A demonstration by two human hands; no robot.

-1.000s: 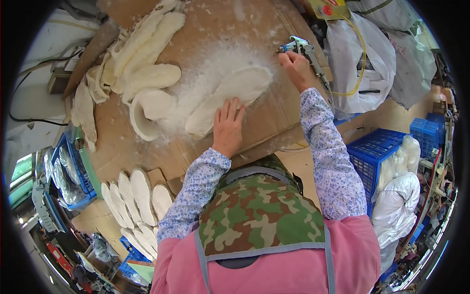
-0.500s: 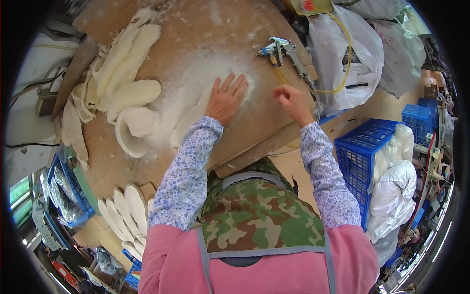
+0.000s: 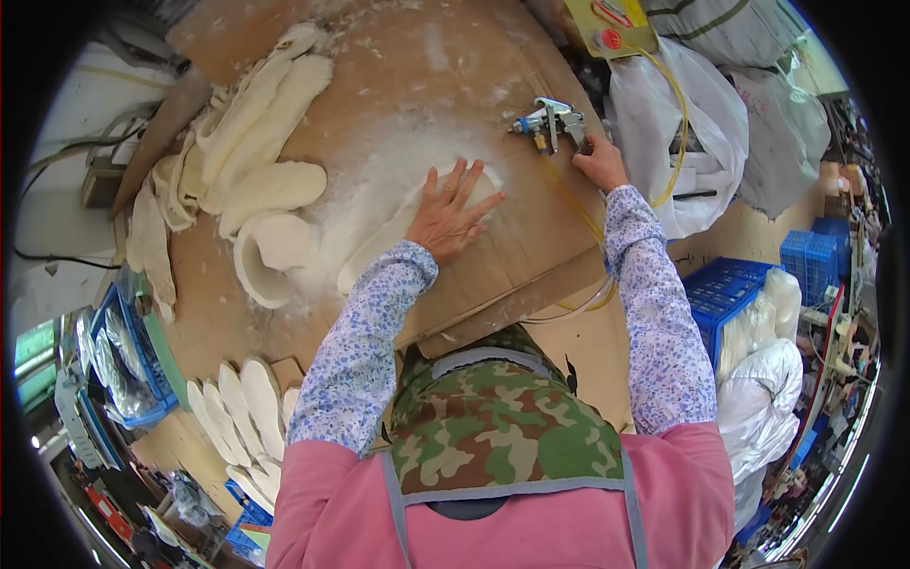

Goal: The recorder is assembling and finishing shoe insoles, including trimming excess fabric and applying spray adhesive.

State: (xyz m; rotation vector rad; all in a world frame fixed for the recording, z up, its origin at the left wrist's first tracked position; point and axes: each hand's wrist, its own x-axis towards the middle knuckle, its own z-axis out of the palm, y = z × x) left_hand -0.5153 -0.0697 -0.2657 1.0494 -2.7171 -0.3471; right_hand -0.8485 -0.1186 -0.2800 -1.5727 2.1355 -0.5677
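Left hand [image 3: 453, 211] lies flat, fingers spread, on a white foam insole [image 3: 398, 232]; right hand [image 3: 597, 161] grips the silver spray gun [image 3: 550, 123]. Best to pin the insole firmly and spray evenly.

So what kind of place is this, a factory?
Probably a small shoe workshop. White insoles lie piled on a dusty cardboard bench, the right hand holds a spray gun, and the left hand presses an insole flat. Blue crates stand nearby.
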